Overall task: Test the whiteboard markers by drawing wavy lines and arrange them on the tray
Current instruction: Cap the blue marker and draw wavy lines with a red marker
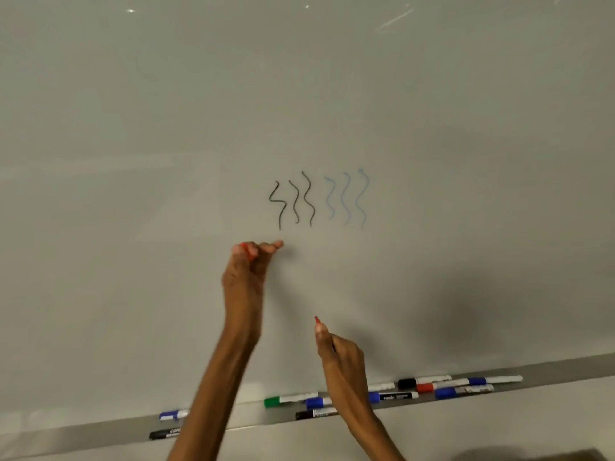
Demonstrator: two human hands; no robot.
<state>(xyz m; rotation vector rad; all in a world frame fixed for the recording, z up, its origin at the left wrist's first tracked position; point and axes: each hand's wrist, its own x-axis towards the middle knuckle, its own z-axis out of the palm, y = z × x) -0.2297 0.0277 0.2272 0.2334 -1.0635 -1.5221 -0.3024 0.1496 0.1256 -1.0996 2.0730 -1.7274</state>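
My right hand grips an uncapped red marker, its tip pointing up, close to the whiteboard. Higher up, my left hand holds the red cap in curled fingers, just below the drawn lines. Three black wavy lines and three faint blue wavy lines stand side by side on the board. Several capped markers lie along the metal tray: a green one, blue ones, black ones and a red one.
A blue marker and a black marker lie at the tray's left end, partly behind my left forearm. The whiteboard fills the view above and to both sides of the lines. A dark shadow falls on the board at the right.
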